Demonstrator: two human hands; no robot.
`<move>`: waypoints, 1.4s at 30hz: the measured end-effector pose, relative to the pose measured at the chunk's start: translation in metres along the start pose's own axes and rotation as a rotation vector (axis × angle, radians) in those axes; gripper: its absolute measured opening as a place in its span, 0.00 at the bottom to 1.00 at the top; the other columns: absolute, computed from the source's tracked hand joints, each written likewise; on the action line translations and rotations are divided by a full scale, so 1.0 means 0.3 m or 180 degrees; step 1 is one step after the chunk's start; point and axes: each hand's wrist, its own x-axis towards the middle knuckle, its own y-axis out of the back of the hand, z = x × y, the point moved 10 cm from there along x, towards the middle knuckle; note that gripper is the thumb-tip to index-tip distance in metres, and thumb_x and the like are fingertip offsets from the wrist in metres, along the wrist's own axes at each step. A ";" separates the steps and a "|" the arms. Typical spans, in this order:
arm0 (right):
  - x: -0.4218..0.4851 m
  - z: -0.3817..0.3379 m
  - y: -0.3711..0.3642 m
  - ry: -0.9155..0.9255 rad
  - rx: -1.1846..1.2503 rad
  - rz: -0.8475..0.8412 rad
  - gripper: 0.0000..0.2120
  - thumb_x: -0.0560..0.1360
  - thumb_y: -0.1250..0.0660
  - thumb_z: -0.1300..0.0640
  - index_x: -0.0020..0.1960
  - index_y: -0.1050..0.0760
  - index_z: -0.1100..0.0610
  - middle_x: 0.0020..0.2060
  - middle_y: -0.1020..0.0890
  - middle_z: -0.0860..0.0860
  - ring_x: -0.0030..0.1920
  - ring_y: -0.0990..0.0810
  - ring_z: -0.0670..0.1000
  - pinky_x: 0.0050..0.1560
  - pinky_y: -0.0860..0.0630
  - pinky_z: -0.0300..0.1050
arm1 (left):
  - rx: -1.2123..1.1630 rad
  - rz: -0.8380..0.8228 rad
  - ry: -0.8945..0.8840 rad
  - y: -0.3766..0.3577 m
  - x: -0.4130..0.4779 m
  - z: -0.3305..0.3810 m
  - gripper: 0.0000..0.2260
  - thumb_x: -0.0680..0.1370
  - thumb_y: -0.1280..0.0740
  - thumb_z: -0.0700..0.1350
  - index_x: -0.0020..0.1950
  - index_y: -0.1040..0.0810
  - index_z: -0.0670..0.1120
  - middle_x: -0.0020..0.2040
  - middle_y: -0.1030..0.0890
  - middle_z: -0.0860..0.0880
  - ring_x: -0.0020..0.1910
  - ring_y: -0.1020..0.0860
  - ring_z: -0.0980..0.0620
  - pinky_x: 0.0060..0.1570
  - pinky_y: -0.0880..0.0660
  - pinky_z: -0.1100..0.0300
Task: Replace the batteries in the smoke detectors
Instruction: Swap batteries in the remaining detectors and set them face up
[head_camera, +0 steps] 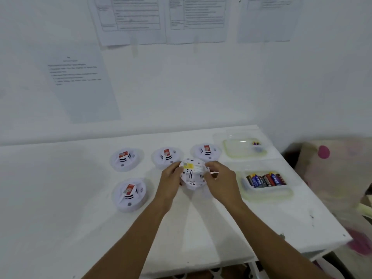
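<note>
I hold a white round smoke detector (192, 175) above the table with its back side and label facing me. My left hand (171, 176) grips its left edge and my right hand (219, 176) grips its right edge. Several other white detectors lie face up on the table: three in a far row (126, 159) (166, 157) (207, 152) and one nearer at the left (129, 195). A clear tray (265, 195) at the right holds several batteries (265, 179).
A second clear tray (244, 155) stands behind the first, with one or two small batteries in its far corner. The white table (60, 198) ends at a right edge beside patterned fabric (332, 168). Printed sheets hang on the wall.
</note>
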 end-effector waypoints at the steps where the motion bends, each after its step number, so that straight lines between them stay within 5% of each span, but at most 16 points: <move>1: 0.019 -0.003 0.026 -0.0020 0.0140 0.0005 0.11 0.76 0.34 0.60 0.57 0.21 0.54 0.50 0.17 0.49 0.43 0.19 0.46 0.50 0.21 0.42 | -0.0274 0.0001 -0.0011 -0.032 0.006 0.010 0.11 0.83 0.41 0.44 0.55 0.19 0.51 0.52 0.15 0.46 0.48 0.18 0.50 0.46 0.25 0.55; 6: 0.126 0.003 0.182 0.0098 0.0421 0.0004 0.09 0.77 0.35 0.60 0.55 0.20 0.54 0.49 0.17 0.46 0.48 0.19 0.44 0.52 0.21 0.42 | -0.1765 -0.0505 0.0347 -0.276 0.053 0.044 0.20 0.83 0.41 0.50 0.72 0.31 0.42 0.68 0.25 0.37 0.64 0.24 0.39 0.62 0.26 0.44; 15: 0.394 0.060 0.339 -0.0175 0.0812 -0.1029 0.10 0.78 0.40 0.65 0.50 0.21 0.59 0.44 0.15 0.57 0.42 0.14 0.55 0.44 0.18 0.45 | -0.2997 -0.0838 0.1044 -0.519 0.087 0.075 0.21 0.80 0.42 0.49 0.67 0.25 0.39 0.65 0.23 0.34 0.67 0.27 0.34 0.69 0.34 0.40; 20: 0.622 0.155 0.456 -0.0174 -0.0409 -0.0729 0.06 0.73 0.35 0.68 0.48 0.21 0.62 0.37 0.17 0.59 0.30 0.19 0.55 0.29 0.22 0.41 | -0.3226 -0.0872 0.1262 -0.544 0.139 0.042 0.22 0.80 0.42 0.50 0.69 0.26 0.41 0.66 0.24 0.34 0.68 0.28 0.33 0.70 0.37 0.36; 25: 0.719 0.290 0.402 -0.0213 -0.2091 -0.1167 0.06 0.71 0.33 0.65 0.41 0.20 0.55 0.31 0.19 0.53 0.30 0.17 0.56 0.36 0.18 0.45 | -0.3051 -0.0851 0.1274 -0.517 0.184 0.034 0.21 0.80 0.41 0.50 0.69 0.25 0.41 0.66 0.23 0.35 0.66 0.27 0.33 0.68 0.34 0.37; 30: 0.780 0.337 0.345 -0.0095 -0.2636 -0.1079 0.09 0.65 0.27 0.60 0.44 0.17 0.60 0.38 0.15 0.54 0.36 0.16 0.53 0.42 0.17 0.48 | -0.2933 -0.0870 0.1284 -0.502 0.226 0.045 0.21 0.79 0.41 0.50 0.68 0.25 0.41 0.65 0.23 0.35 0.66 0.26 0.34 0.66 0.32 0.38; 34: 0.777 0.350 0.317 -0.0104 -0.2431 -0.1176 0.09 0.63 0.25 0.60 0.42 0.18 0.62 0.37 0.15 0.57 0.30 0.21 0.51 0.43 0.19 0.47 | -0.2876 -0.0921 0.1284 -0.501 0.233 0.045 0.21 0.75 0.38 0.49 0.62 0.19 0.40 0.63 0.21 0.35 0.63 0.24 0.36 0.65 0.31 0.40; 37: 0.769 0.321 0.303 -0.0092 -0.1944 -0.1231 0.06 0.66 0.27 0.62 0.43 0.17 0.61 0.30 0.17 0.53 0.24 0.23 0.48 0.35 0.21 0.42 | -0.2857 -0.0922 0.1308 -0.495 0.231 0.036 0.20 0.74 0.38 0.49 0.60 0.18 0.40 0.62 0.21 0.36 0.63 0.24 0.36 0.65 0.31 0.40; 42: 0.697 0.120 0.330 0.0208 -0.0115 -0.1008 0.04 0.72 0.29 0.63 0.46 0.18 0.57 0.36 0.15 0.54 0.37 0.17 0.51 0.37 0.23 0.42 | -0.3099 -0.0859 0.1299 -0.491 0.238 0.027 0.20 0.79 0.41 0.50 0.65 0.23 0.40 0.64 0.22 0.34 0.65 0.26 0.34 0.68 0.35 0.36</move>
